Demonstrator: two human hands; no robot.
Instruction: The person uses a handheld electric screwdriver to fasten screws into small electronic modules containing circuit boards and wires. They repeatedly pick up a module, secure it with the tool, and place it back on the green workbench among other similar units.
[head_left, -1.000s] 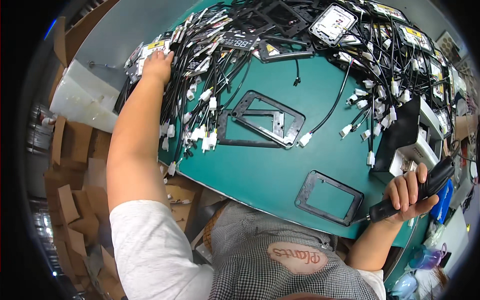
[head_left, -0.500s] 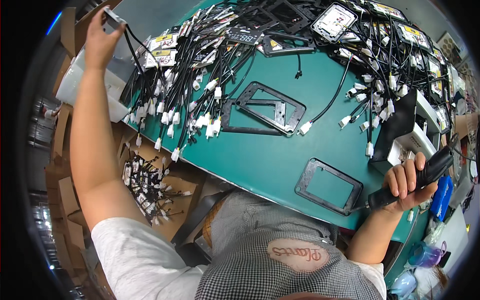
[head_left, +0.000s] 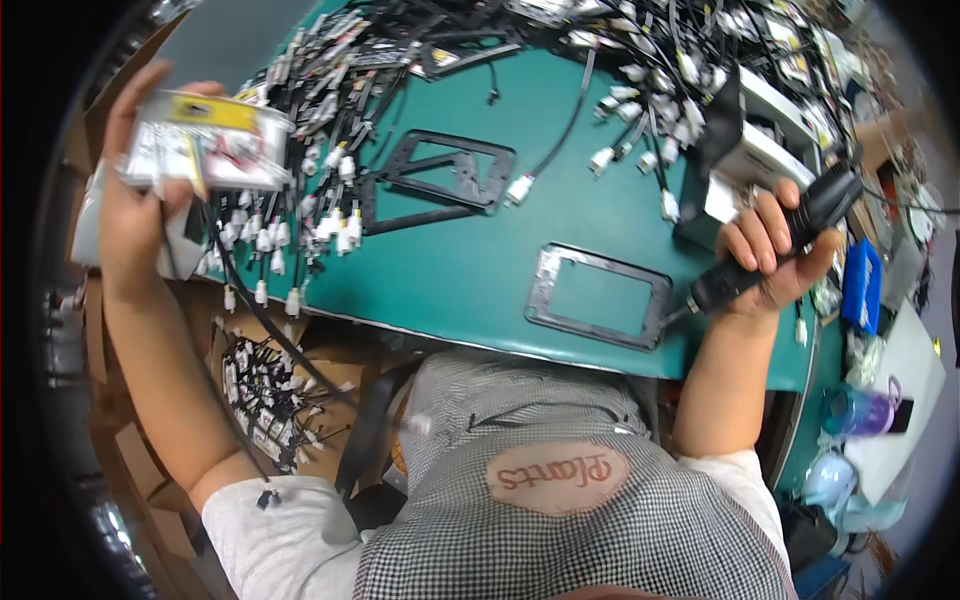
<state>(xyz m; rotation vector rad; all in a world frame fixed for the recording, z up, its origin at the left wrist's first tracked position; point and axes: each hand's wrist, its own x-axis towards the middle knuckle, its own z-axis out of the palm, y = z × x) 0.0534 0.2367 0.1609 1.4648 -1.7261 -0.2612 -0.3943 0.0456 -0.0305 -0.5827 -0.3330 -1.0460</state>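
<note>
At the upper left my left hand (head_left: 135, 220) grips a white-backed display module (head_left: 215, 150) with a yellow label; its black cables dangle over my forearm, and motion blurs it a little. My right hand (head_left: 770, 245) is wrapped round a black electric screwdriver (head_left: 775, 245), whose bit points down-left to the corner of a black rectangular frame (head_left: 600, 295) near the table's front edge; whether the bit touches it I cannot tell. Farther back, two more black frames (head_left: 440, 175) overlap on the green table.
Cabled modules with white connectors (head_left: 310, 120) crowd the table's far left, with more at the far right (head_left: 660, 110). A black-and-white box (head_left: 740, 130) stands beside my right hand. Below the left table edge a cardboard box (head_left: 330, 375) holds several cabled modules. A blue tray (head_left: 861, 285) lies right.
My left hand has brought the display module nearer and turned its labelled back into view, its cables swinging. The view has shifted; my right hand still holds the screwdriver at the frame's corner.
</note>
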